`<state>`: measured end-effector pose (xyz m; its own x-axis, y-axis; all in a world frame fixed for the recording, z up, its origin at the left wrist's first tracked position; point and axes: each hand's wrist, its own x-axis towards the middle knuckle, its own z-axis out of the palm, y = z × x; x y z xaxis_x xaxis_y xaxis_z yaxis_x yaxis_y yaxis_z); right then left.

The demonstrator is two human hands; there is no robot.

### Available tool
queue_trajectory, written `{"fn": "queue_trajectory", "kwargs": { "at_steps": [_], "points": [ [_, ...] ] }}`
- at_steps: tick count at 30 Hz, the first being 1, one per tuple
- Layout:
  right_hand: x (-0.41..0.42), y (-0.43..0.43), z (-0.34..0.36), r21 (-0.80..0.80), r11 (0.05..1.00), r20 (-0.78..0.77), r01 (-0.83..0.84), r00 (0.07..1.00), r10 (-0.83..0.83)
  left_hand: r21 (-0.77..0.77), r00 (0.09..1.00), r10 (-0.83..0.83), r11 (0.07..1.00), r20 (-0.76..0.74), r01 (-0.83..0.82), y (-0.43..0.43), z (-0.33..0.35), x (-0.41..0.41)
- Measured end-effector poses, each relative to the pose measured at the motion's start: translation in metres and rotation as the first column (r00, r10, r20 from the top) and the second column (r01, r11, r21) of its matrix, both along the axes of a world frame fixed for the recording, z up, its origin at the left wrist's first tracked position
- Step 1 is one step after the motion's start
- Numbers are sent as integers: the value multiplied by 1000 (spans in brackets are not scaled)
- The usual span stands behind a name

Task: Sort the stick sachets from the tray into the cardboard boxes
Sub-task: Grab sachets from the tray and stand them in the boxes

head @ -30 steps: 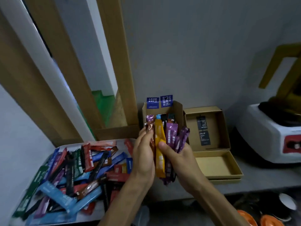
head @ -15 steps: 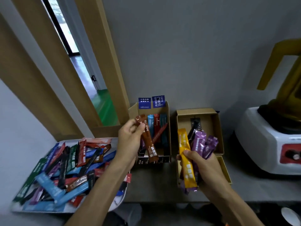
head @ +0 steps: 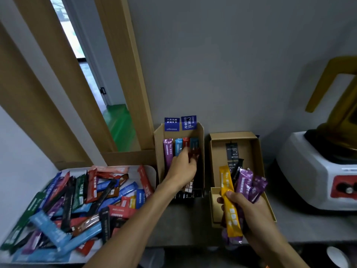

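Since the brown sachet looks light, limp and slick, the left hand pinches it mid-length; the right hand, at five o'clock, clamps a yellow-and-purple sachet bundle.

Tray left of two side-by-side boxes.

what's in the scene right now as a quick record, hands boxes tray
left hand: inside the left box, gripping a brown sachet
right hand: holds a bundle of yellow, purple and black sachets in front of the right box
left box: standing sachets in purple, blue, red and teal
right box: open, black tag inside
tray: piled with mixed sachets
far right: white appliance
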<state>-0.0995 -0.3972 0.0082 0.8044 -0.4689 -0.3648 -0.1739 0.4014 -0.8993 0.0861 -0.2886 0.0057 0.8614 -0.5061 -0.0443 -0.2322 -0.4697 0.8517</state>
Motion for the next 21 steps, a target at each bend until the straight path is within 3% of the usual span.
{"fn": "queue_trajectory", "kwargs": {
  "at_steps": [3,8,12,16,21],
  "points": [
    [2,7,0,-18,999,-25,33,999,-33,-66,1000,19,998,21,-17,2,-11,-3],
    [5,21,2,-62,994,-25,92,995,-93,-275,965,215,947,148,-169,13,-25,5],
    [3,27,5,-69,988,-38,138,989,-141,-293,945,238,941,224,-168,10,-21,15],
    [0,29,3,-71,982,-17,173,985,-174,-320,974,179,939,137,-127,-6,-12,23],
    [-1,26,3,-83,985,12,150,989,-149,-200,971,147,974,189,-108,-12,-19,28]
  ]
}}
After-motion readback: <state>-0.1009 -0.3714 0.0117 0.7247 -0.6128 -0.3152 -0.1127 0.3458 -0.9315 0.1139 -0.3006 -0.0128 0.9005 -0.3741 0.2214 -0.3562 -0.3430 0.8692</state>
